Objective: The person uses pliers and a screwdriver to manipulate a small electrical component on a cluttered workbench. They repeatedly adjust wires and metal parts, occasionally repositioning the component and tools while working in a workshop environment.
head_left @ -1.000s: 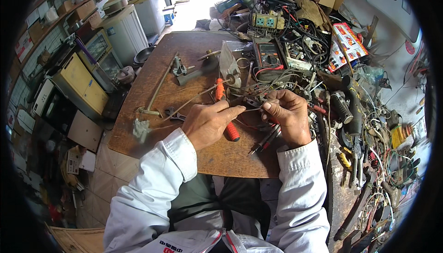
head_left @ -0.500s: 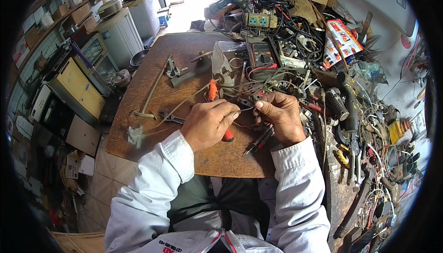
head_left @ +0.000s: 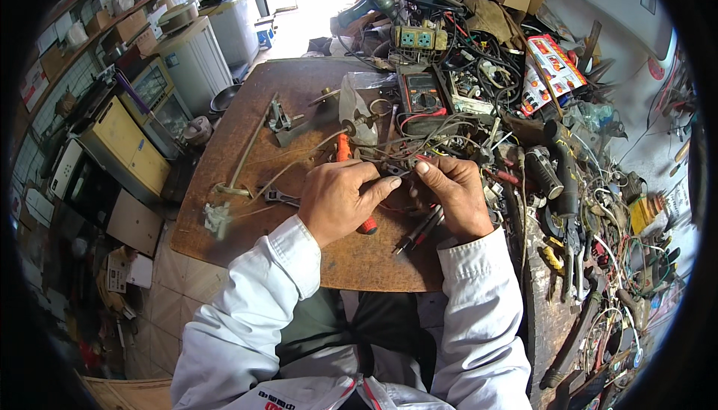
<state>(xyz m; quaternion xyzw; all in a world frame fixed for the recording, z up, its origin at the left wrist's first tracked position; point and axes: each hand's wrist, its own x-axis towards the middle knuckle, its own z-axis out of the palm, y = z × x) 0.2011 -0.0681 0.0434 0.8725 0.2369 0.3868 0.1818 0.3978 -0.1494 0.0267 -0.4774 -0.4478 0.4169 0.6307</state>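
Head view: the left hand point(head_left: 338, 196) and right hand point(head_left: 459, 196) hold a thin wire point(head_left: 406, 174) between narrow pinched fingers, over the table point(head_left: 359, 266). If these 2 pinches loosen, the wire could slip, or catch on tangled cables point(head_left: 434, 139) just beyond. The tabletop is worn brown wood; cabinets point(head_left: 196, 57) stand far left.

Near-middle tabletop point(head_left: 359, 266) free; wire tangle point(head_left: 452, 127) beyond right hand point(head_left: 460, 199) seemingly blocks.
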